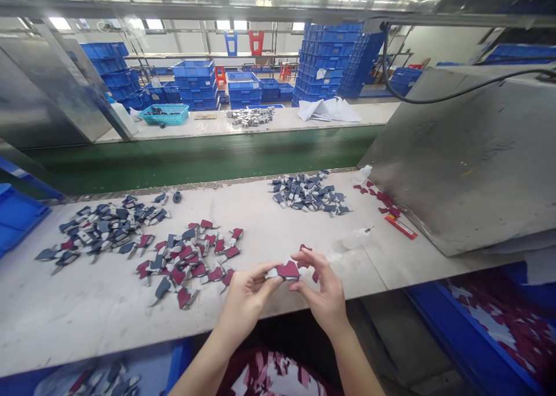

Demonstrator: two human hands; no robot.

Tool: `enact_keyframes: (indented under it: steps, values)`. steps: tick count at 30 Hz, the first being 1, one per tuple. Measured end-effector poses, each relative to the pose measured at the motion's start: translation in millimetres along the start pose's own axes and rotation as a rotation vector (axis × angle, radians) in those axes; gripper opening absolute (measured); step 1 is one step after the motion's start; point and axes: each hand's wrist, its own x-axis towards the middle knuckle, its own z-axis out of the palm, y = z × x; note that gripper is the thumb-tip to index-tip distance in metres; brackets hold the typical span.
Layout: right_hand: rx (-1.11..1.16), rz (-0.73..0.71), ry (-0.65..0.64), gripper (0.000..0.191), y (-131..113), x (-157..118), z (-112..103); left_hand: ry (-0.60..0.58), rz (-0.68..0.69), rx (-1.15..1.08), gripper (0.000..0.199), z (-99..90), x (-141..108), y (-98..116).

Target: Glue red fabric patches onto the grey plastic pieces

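Between the thumb and fingers of my left hand (pixel 247 294) is a small part (pixel 288 270) with a maroon face and a pale grey end. My right hand (pixel 324 294) is at its right end, thumb and forefinger apart above and below the edge; whether they touch it is hard to tell. Loose maroon pieces (pixel 305 248) lie on the table just behind the right fingers, partly hidden. To the left spreads a pile of maroon-faced and dark blue-grey parts (pixel 186 257). A translucent bottle with a thin dark tip (pixel 357 238) lies beyond my right hand.
Dark parts are heaped at the left (pixel 113 225) and back centre (pixel 308 192). More maroon pieces (pixel 384 200) and a red-and-yellow packet (pixel 400 226) lie beside a metal housing (pixel 469 158). Blue bins (pixel 460 321) stand below the table edge. A green strip (pixel 217 156) runs behind.
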Motion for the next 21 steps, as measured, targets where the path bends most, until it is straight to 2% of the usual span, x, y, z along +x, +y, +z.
enact_keyframes:
  steps: [3, 7, 10, 14, 17, 21]
  values:
    - [0.124, 0.144, -0.097, 0.032, -0.3, -6.2, 3.0, 0.042, 0.004, 0.065, 0.028, -1.1, 1.3, -6.5]
    - [0.22, 0.276, -0.045, 0.028, -7.1, -10.4, 11.7, 0.067, -0.039, 0.026, 0.035, 0.0, 2.0, -16.5]
    - [0.284, 0.317, -0.037, 0.027, -9.5, -11.3, 17.4, 0.105, -0.103, -0.046, 0.044, 2.0, 3.5, -24.8]
    - [0.382, 0.384, -0.025, 0.028, -4.9, -13.6, 22.0, 0.202, -0.106, -0.148, 0.053, 2.2, 7.7, -34.8]
    - [0.445, 0.42, -0.013, 0.031, 1.1, -16.0, 26.0, 0.198, -0.135, -0.203, 0.058, -1.0, 9.8, -35.0]
    - [0.44, 0.374, -0.048, 0.032, 6.3, -15.9, 32.7, 0.16, -0.192, -0.171, 0.058, -9.1, 10.0, -28.3]
